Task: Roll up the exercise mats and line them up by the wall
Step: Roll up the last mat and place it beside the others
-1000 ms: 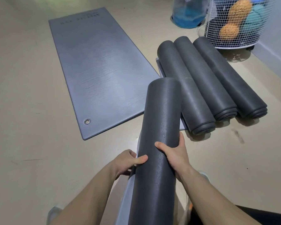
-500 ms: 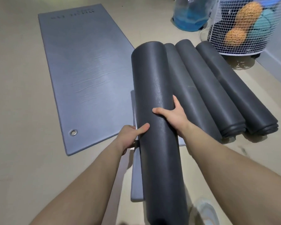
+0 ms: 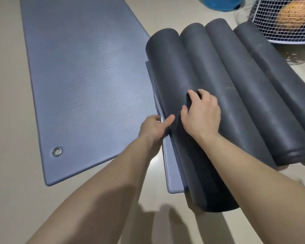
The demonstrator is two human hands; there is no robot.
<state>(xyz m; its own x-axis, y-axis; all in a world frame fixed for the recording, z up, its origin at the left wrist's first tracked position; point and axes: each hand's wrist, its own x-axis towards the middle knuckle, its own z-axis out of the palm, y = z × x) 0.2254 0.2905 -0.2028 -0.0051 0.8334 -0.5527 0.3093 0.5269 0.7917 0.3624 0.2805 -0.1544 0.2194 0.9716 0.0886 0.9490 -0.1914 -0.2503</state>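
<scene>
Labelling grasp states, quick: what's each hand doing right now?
Right hand: grips the dark grey rolled foam mat.
Left hand: grips that mat's loose grey-blue flap.

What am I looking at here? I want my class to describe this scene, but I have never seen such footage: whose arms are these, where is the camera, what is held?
No machine here: a person wears a camera on the head, looking down at their own bare hands. The left hand and right hand both grip a dark rolled mat, lying against three more rolls. A flat mat lies unrolled on the floor to the left; a wire basket stands behind.
</scene>
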